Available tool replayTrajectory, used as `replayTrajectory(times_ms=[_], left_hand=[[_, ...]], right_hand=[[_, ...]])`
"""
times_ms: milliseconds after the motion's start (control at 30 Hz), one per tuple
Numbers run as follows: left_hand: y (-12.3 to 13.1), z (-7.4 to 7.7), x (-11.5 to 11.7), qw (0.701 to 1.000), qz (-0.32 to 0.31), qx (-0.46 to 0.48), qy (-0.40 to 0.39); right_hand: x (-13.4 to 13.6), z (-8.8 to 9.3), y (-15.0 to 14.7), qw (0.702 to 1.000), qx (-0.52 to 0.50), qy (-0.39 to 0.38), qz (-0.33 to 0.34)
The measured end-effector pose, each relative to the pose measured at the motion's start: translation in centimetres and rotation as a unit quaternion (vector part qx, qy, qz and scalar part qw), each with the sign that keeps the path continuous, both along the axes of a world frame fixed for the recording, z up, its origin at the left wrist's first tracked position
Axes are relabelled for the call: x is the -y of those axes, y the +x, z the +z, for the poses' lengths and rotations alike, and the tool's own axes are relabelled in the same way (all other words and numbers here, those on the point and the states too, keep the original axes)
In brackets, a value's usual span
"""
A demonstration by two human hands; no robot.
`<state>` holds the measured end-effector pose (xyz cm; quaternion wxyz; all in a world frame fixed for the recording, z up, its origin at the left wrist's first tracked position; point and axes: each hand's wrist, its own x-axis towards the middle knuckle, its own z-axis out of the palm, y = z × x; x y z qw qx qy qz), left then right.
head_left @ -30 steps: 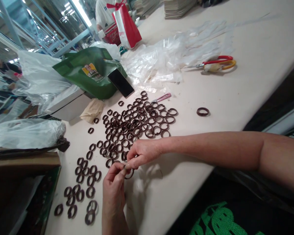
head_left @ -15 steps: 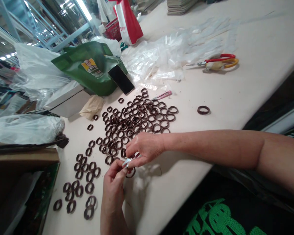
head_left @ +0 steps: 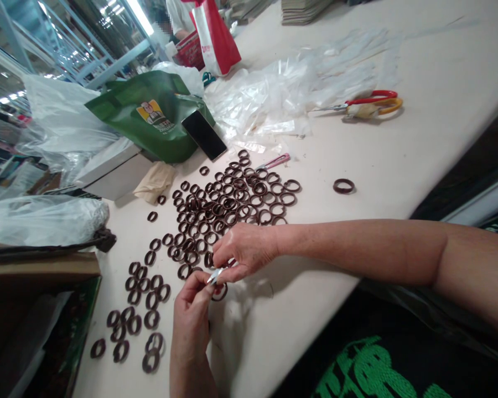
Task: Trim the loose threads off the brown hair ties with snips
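My left hand (head_left: 193, 309) pinches a dark brown ring (head_left: 219, 293) between thumb and fingertips; part of the ring hangs below them. My right hand (head_left: 244, 251) is closed round a pair of thread snips (head_left: 214, 275). Their silver blades point left and meet the left fingertips at the ring; the handle is mostly hidden in the palm. Just beyond both hands lies a dense spread of brown rings (head_left: 218, 210). A looser group of finished-looking similar rings (head_left: 135, 323) lies left of my left hand.
A single ring (head_left: 343, 186) lies apart at right. Scissors (head_left: 373, 105), a pink-handled tool (head_left: 277, 161), clear plastic bags (head_left: 269, 99) and a phone (head_left: 205, 135) lie farther back. A green bag (head_left: 157, 116) and an open cardboard box (head_left: 41, 265) stand at left.
The ring in my left hand has shifted slightly left and up at the blades. Both hands stay almost in place. A person in the background has moved.
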<state>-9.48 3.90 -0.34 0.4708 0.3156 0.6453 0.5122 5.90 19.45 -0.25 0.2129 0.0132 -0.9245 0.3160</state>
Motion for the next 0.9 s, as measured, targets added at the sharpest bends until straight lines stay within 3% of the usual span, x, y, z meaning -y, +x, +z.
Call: replayTrajectory(times_ms=[367, 433, 533, 700, 800, 900], left_hand=[[0.0, -0.2, 0.0, 1.0, 0.012, 0.008, -0.011], [0.1, -0.1, -0.1, 0.999, 0.025, 0.017, -0.012], [0.3, 0.0, -0.3, 0.999, 0.052, 0.015, -0.005], [0.6, 0.1, -0.3, 0.997, 0.078, -0.008, 0.006], [0.9, 0.1, -0.3, 0.998, 0.063, -0.024, 0.013], [1.2, 0.1, -0.3, 0.997, 0.047, -0.056, 0.033]], right_hand=[[0.0, 0.4, 0.0, 0.998, 0.03, 0.034, -0.036], [-0.1, 0.5, -0.1, 0.997, 0.046, -0.004, -0.059], [0.0, 0.5, -0.2, 0.982, 0.083, -0.149, -0.086], [0.7, -0.4, -0.7, 0.901, 0.115, -0.417, -0.015], [0.9, -0.8, -0.8, 0.891, 0.119, -0.438, -0.012], [0.9, -1.0, -0.9, 0.927, 0.102, -0.359, -0.034]])
